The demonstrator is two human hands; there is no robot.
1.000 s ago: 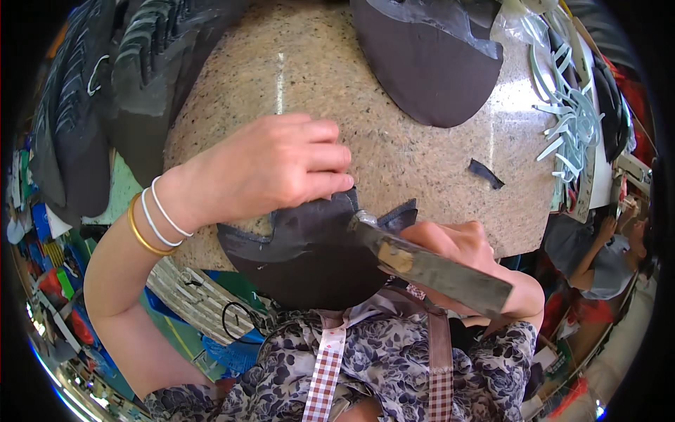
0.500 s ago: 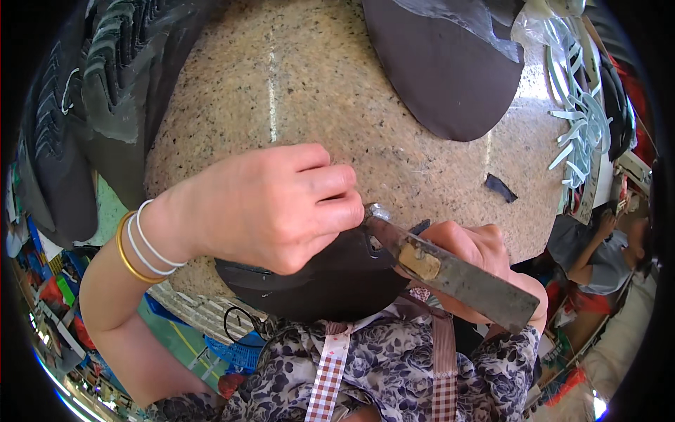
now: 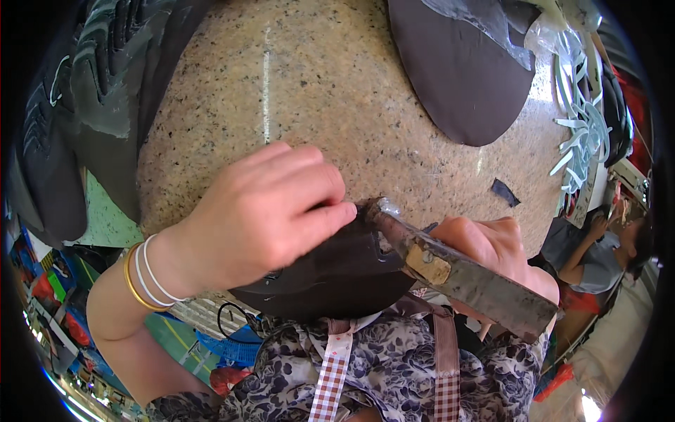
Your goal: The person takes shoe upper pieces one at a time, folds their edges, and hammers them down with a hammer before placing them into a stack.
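A dark brown, leather-like piece (image 3: 330,290) lies at the near edge of the stone table, partly covered by my hands. My left hand (image 3: 264,214) is closed in a pinch at its far edge, thumb against the curled fingers. My right hand (image 3: 492,253) is wrapped round a hammer (image 3: 485,299), its handle hidden below the head. The end of the worn wooden handle shows in the long metal head. The narrow shiny end of the head rests on or just above the piece's edge, beside my left fingertips; I cannot tell whether they touch.
A rounded brown piece (image 3: 471,91) with clear film lies at the far right of the speckled table (image 3: 337,91). Dark stacked pieces (image 3: 112,112) stand at the left. Pale blue strips (image 3: 587,126) hang at the right, near a small dark scrap (image 3: 505,192). Another person (image 3: 598,246) sits beyond.
My left hand has drawn a little left and turned, its thumb showing more. The hammer and right hand have shifted slightly right. The whole view has moved a bit.
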